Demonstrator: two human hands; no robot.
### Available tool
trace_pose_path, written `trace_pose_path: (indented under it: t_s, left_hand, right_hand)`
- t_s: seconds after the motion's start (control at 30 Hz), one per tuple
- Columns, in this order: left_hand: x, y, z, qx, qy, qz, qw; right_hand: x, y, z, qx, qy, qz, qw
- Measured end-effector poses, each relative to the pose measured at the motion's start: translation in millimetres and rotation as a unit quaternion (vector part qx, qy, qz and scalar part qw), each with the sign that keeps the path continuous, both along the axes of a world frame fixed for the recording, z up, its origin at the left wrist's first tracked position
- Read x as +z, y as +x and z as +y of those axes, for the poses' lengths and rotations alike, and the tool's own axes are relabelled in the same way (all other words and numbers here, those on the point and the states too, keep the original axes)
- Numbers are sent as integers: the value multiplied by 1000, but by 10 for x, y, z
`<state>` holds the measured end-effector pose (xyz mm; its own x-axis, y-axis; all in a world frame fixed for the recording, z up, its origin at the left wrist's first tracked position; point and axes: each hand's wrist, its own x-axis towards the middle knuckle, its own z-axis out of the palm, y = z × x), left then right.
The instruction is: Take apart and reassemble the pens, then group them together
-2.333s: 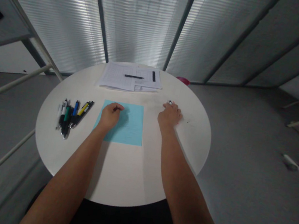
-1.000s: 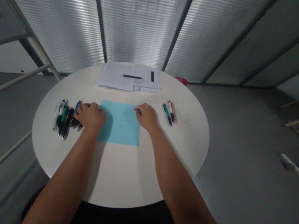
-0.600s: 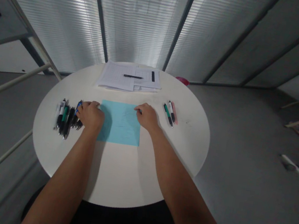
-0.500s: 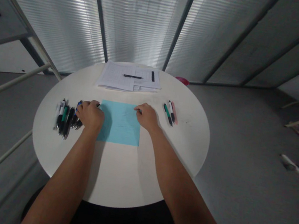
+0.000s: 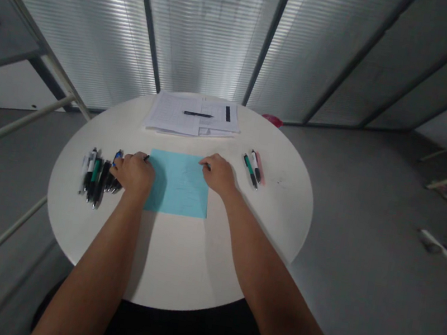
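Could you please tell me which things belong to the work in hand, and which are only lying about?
Seem part of the work:
pens at left, by the left hand
blue sheet, with the right hand at its corner
pens at right

Probably just lying about:
paper stack
black pen on it

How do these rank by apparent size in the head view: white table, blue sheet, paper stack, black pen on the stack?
1. White table
2. Blue sheet and paper stack: too close to rank; the stack is wider but lies farther from the camera.
3. Black pen
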<state>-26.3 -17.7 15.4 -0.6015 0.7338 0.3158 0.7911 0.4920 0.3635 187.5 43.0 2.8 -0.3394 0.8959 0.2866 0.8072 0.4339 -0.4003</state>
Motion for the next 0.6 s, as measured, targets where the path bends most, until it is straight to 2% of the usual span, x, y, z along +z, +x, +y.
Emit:
trace_pose_path:
  t_s: [0.2,0.3,0.43,0.53,0.6]
  left_hand:
    - [5,-8,5,7,11,-2,1000]
    - [8,-28,14,-25,49,-9,998]
    - [13,18,37,-147,126,-61,979]
    - [-4,141,52,-272,149,-117,944]
    - [-30,232,58,-332,139,-148,921]
  right_hand:
    - [3,-4,1,-3,0,0,1000]
    - [-9,-3,8,1,0,9,1000]
    - [15,2,-5,2,4,50,999]
    - [35,-26,-31,25,-5,134,991]
    - [21,-71,-45,60,-41,214,974]
